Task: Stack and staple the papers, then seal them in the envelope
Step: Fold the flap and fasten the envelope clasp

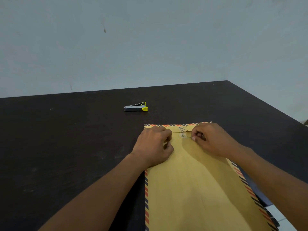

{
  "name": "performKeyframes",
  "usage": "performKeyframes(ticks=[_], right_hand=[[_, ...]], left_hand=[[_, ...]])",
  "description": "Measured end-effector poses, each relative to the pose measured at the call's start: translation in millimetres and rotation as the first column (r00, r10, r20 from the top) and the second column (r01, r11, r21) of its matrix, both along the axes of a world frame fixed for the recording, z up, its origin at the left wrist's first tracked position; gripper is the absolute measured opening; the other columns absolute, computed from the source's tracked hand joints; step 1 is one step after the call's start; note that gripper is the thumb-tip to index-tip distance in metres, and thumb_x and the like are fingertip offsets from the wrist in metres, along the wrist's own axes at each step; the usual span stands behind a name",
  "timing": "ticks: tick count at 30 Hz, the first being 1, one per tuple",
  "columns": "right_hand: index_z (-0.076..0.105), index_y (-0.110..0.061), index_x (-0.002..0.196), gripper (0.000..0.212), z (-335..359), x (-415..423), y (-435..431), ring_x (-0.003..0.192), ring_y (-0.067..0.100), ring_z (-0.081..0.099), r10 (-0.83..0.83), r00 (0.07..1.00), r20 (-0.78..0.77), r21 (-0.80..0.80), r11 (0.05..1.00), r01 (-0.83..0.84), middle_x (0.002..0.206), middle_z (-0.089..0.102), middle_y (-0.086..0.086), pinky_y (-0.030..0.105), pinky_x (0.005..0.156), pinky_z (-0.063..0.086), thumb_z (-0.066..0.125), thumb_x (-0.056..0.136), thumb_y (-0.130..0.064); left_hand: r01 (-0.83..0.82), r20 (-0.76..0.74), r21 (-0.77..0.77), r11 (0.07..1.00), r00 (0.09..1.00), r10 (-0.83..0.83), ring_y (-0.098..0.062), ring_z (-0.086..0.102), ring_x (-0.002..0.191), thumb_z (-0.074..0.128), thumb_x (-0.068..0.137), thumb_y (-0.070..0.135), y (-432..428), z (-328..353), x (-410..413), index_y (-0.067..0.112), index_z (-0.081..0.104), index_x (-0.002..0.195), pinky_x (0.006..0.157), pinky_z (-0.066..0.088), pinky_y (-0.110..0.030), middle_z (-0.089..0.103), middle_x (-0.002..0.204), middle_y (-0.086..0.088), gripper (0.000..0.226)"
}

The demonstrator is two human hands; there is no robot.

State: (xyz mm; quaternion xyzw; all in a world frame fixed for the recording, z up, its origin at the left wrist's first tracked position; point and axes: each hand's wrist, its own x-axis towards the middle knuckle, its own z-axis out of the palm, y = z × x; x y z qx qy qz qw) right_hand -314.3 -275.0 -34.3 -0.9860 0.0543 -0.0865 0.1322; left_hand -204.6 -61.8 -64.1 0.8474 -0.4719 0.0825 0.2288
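1. Now the large yellow-brown paper envelope with a red-and-dark striped border [191,180] lies flat on the dark brown table [66,147], its flap end away from the person and its near end running out of view at the bottom edge.
2. Its flap is folded down, and two small round string-tie discs [183,132] sit one above the other at the flap's edge; a thin string [187,137] runs from the lower disc to the right.
3. The right hand [211,139] pinches that string between thumb and fingertips just beside the discs, apparently to wind it around them and so close the flap.
4. The left hand [155,145] rests on the envelope's upper left part, fingers curled in and pressing down; it seems to grip nothing, and probably serves to keep the envelope from sliding while the string is pulled.
5. No loose papers are visible, so they are likely already inside; that cannot be confirmed.
6. The small grey stapler with yellow ends [135,107] lies on the table well apart from the envelope, beyond its far edge, out of the hands' way, which suggests the stapling is done.
7. Sealing looks close to finished; the string needs steady tension.
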Motion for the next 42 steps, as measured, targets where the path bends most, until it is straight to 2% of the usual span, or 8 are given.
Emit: performKeyframes(ticks=[4,11,17,22,26,34,37,42], right_hand=[[0.066,-0.026,0.093,0.012,7,-8,23,0.088,0.005,0.051,0.118,0.99,-0.076,-0.146,0.981,-0.128,0.092,0.058,-0.017,0.029,0.079,0.046,0.054,0.095,-0.024],[0.065,-0.021,0.093,0.013,19,34,43,0.092,0.01,0.047,0.169,0.98,-0.105,-0.089,0.98,-0.179,0.094,0.057,-0.008,0.029,0.082,0.042,0.053,0.097,-0.021],[0.073,-0.021,0.096,0.008,27,72,32,0.093,0.013,0.058,0.104,0.983,-0.153,0.0,0.994,-0.105,0.099,0.057,-0.007,0.031,0.084,0.051,0.065,0.094,-0.022],[0.078,-0.021,0.093,0.007,24,81,17,0.085,0.007,0.061,0.031,0.987,-0.16,0.174,0.985,-0.002,0.092,0.064,-0.01,0.015,0.071,0.046,0.075,0.086,-0.022],[0.078,-0.019,0.087,0.01,19,82,5,0.085,0.007,0.068,-0.045,0.984,-0.174,0.309,0.946,0.098,0.088,0.073,-0.006,0.02,0.074,0.053,0.079,0.081,-0.026],[0.073,-0.033,0.075,0.01,11,77,-6,0.09,0.009,0.065,-0.118,0.983,-0.138,0.226,0.963,0.147,0.085,0.071,-0.014,0.049,0.097,0.05,0.079,0.078,-0.04],[0.069,-0.034,0.076,0.012,9,74,-5,0.1,0.011,0.058,-0.145,0.985,-0.09,0.115,0.981,0.155,0.088,0.065,-0.017,0.048,0.103,0.035,0.075,0.083,-0.04],[0.066,-0.038,0.08,0.01,11,57,-7,0.113,0.015,0.043,-0.168,0.984,-0.059,-0.029,0.986,0.166,0.102,0.058,-0.013,0.044,0.097,0.031,0.068,0.09,-0.039]], left_hand=[[-0.014,-0.018,-0.015,1.0,1.0,0.014,-0.015,0.059,0.099,0.051,0.08,0.041,0,0,-1,0.026,0.065,0.094,0.087,0.05,-0.04,0.068,0.103,0.008,0.024],[-0.034,-0.075,-0.066,0.997,0.997,0.029,-0.017,0.061,0.093,0.055,0.076,0.038,0,-1,-1,0.026,0.069,0.088,0.074,0.053,-0.038,0.065,0.096,0.009,0.022],[-0.032,-0.08,-0.101,0.994,0.996,0.024,-0.015,0.061,0.085,0.06,0.078,0.038,2,-1,-1,0.027,0.073,0.088,0.069,0.053,-0.035,0.063,0.096,0.01,0.02],[-0.018,-0.028,-0.095,0.995,0.999,0.015,-0.015,0.06,0.083,0.059,0.079,0.037,2,0,-1,0.025,0.072,0.085,0.068,0.05,-0.032,0.063,0.092,0.008,0.019],[-0.017,-0.021,-0.093,0.996,1.0,0.015,-0.013,0.057,0.083,0.061,0.08,0.036,2,0,0,0.024,0.072,0.087,0.067,0.042,-0.028,0.062,0.093,0.008,0.017],[0.008,-0.023,-0.098,0.995,1.0,-0.01,-0.014,0.058,0.084,0.059,0.082,0.036,2,0,0,0.023,0.071,0.088,0.07,0.047,-0.032,0.062,0.093,0.006,0.018],[0.003,-0.027,-0.105,0.994,1.0,-0.006,-0.016,0.058,0.084,0.06,0.081,0.034,2,0,-1,0.022,0.071,0.087,0.07,0.048,-0.032,0.062,0.092,0.005,0.017],[0.003,-0.036,-0.102,0.995,0.999,-0.007,-0.015,0.058,0.087,0.061,0.082,0.033,2,2,-1,0.022,0.071,0.09,0.072,0.049,-0.033,0.062,0.095,0.006,0.017]])
